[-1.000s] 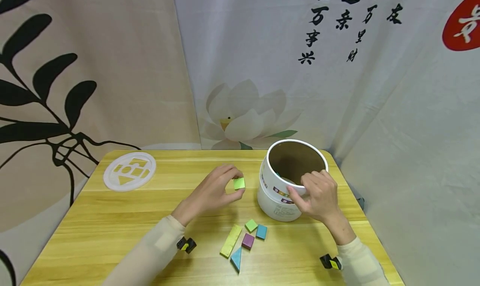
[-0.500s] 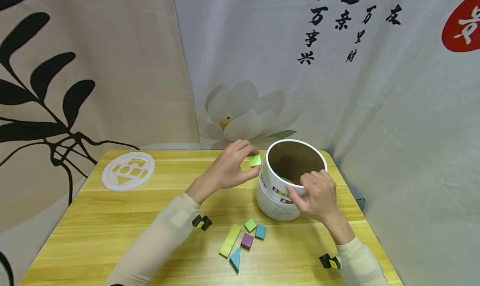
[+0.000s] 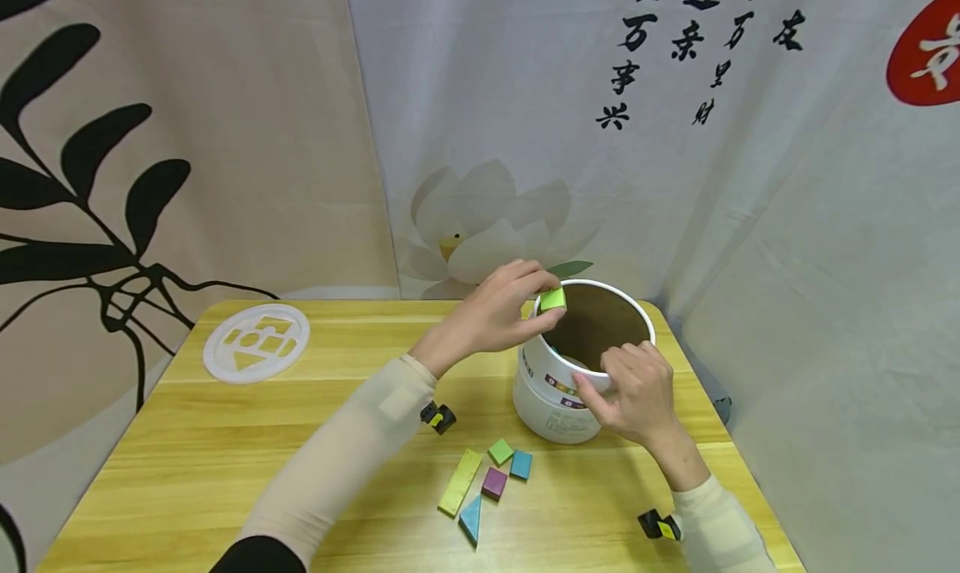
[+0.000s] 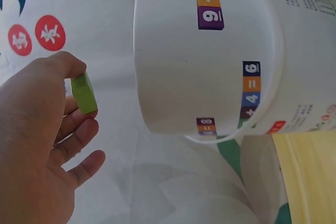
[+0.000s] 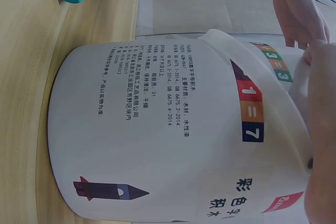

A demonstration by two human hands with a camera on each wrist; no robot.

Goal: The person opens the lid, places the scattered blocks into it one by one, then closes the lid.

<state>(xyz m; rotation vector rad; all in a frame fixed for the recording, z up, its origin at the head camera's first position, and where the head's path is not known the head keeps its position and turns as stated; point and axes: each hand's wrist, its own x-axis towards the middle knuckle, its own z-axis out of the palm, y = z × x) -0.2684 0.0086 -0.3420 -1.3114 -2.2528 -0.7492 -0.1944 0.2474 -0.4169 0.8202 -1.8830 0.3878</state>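
Note:
My left hand [image 3: 498, 310] pinches a light green block [image 3: 552, 299] between thumb and fingertips, at the left rim of a white bucket [image 3: 558, 414]. In the left wrist view the green block [image 4: 84, 93] shows beyond the bucket's mouth, apart from its wall. My right hand [image 3: 641, 389] grips the near right rim of the bucket, thumb outside and fingers curled over the edge. The bucket stands upright, with printed sums and labels on its wall [image 5: 157, 129]. Its brown inside is partly visible; most of the bottom is hidden.
Several blocks lie on the wooden table [image 3: 360, 473] before the bucket: a yellow bar [image 3: 460, 483], a green block [image 3: 500, 451], a blue block [image 3: 521, 464], a purple block [image 3: 494, 484] and a blue triangle [image 3: 470, 520]. A white stencil disc [image 3: 257, 344] lies back left. Curtains hang behind.
My left hand has moved right and up with the green block, from over the table to the bucket's rim. My right hand and the bucket stay where they were.

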